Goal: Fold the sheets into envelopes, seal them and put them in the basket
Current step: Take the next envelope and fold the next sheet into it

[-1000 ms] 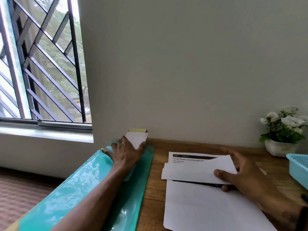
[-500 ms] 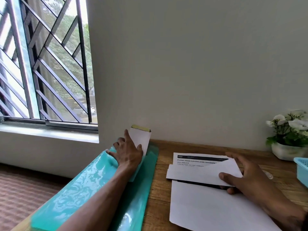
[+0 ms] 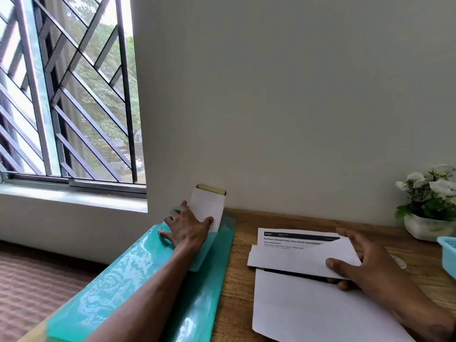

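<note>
My left hand point(image 3: 186, 229) grips a white envelope point(image 3: 208, 206) with a yellowish flap strip at its top, lifting it out of a glossy teal plastic sleeve point(image 3: 138, 272) at the table's left edge. My right hand point(image 3: 365, 262) pinches a folded white sheet point(image 3: 296, 259) in the middle of the table. Under that fold lies a printed sheet point(image 3: 293, 239) with a black header bar. A large blank white sheet point(image 3: 315, 309) lies in front of them. The light blue basket point(image 3: 447, 253) shows only its corner at the right edge.
A wooden table point(image 3: 241, 280) stands against a plain wall. A white pot of white flowers point(image 3: 429, 206) sits at the back right, close to the basket. A barred window point(image 3: 66, 95) is to the left, with brown floor below.
The left hand has drawn the envelope further up and out of the teal sleeve. The right hand keeps its hold on the folded sheet. The view has shifted slightly left.
</note>
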